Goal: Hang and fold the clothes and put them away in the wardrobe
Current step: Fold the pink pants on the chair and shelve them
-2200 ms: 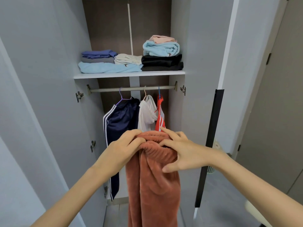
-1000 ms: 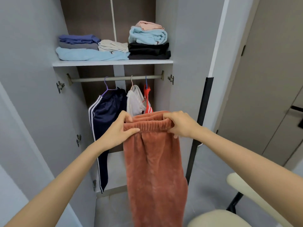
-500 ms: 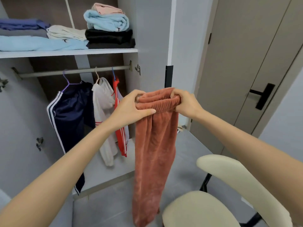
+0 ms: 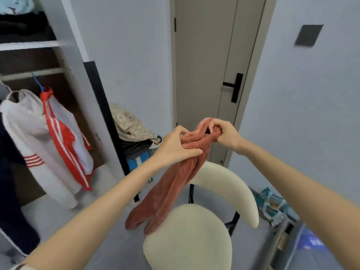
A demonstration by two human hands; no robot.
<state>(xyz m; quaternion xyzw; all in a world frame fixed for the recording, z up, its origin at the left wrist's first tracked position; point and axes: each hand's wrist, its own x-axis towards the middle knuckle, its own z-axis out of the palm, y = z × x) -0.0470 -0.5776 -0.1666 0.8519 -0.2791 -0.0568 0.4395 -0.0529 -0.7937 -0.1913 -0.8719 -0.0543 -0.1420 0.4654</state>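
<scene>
Bedroom corner: grey walls, closed door [image 4: 202,75], open wardrobe [image 4: 60,30] at left. Cream chair [image 4: 187,242], front centre. Rust fleece trousers [image 4: 171,184]: swung away from the wardrobe rail in the last half second and now over the chair, legs dangling at the seat's left edge. Folding is likely next, not hanging. Left hand [image 4: 173,147], right hand [image 4: 226,135]: fingers [image 4: 214,125] curled tight round the bunched waistband.

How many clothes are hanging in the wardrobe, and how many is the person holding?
Hanging: 3 (white top, red striped jacket, navy trousers)
Held: 1 (rust fleece trousers)
Total: 4
</scene>
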